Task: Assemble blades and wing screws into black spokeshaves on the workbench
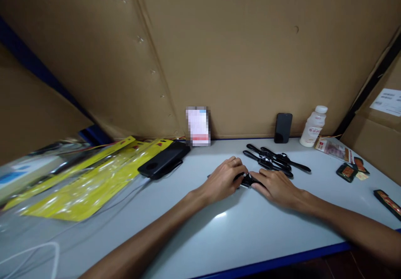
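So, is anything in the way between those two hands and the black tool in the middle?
Nothing visible: the left hand and right hand are already on the black tool. The pile of similar tools lies just beyond the right hand, not in between.

- The tool (247, 180): black, with a glossy middle and a pale, metallic-looking edge; it's held at both sides, so from here I only catch the centre and a bit of the left end.
- It sits roughly crosswise, low over the table (297, 233); whether it touches, I can't tell.
- The pile (270, 158): several slim black tools like it, handles crossing at slants, bright bits mid-length, lying just beyond, to the right.
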A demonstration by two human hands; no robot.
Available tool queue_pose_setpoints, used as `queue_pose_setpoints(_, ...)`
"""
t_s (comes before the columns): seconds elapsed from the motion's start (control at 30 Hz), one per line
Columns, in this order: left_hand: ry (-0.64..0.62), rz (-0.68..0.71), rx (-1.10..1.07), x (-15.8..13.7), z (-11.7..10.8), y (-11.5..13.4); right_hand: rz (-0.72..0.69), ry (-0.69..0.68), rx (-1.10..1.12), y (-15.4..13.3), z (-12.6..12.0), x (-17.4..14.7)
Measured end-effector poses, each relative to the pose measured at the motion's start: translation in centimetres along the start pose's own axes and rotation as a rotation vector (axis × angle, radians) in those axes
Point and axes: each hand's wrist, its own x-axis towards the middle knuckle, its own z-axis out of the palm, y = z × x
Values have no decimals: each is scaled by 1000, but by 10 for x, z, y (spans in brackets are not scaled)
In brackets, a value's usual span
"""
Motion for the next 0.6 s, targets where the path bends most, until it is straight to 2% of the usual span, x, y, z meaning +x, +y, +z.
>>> queue_pose_setpoints(0.1, 20, -4, -65, -1, 2, -3, 7, -7, -7, 0, 0, 0)
queue_pose_setpoints(0.23, 62, -106, -69, 0, -1, -9, 2, -1, -5, 0, 1, 0)
queue_pose_setpoints(0.6, -29, -167, -22, 1, -10, -5, -14, 30, -2, 1, 3, -1)
